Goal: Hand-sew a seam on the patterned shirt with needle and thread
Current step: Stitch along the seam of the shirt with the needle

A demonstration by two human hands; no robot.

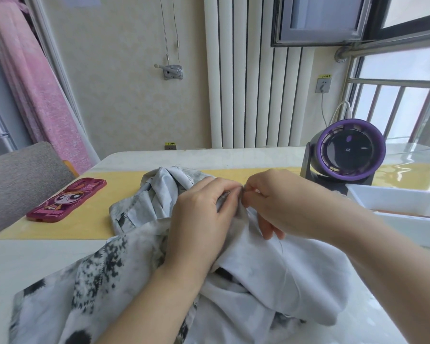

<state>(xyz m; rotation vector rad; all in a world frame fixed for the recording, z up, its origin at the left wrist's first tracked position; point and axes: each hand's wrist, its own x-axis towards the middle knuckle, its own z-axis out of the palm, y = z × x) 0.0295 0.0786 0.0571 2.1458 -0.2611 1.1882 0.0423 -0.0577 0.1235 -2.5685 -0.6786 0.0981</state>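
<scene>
The patterned shirt (124,266), white with grey and black blotches, lies bunched on the table in front of me. My left hand (199,219) grips a raised fold of the shirt, fingers curled round the cloth. My right hand (276,202) meets it from the right, thumb and forefinger pinched together at the fold's edge. The needle is too small to make out between those fingertips. A thin thread (282,247) trails down over the cloth below my right hand.
A pink phone in a cartoon case (67,201) lies at the left on the yellow table runner (94,217). A purple-rimmed fan (345,155) stands at the back right, a white tray (405,202) beside it. A grey chair (18,175) is at the left.
</scene>
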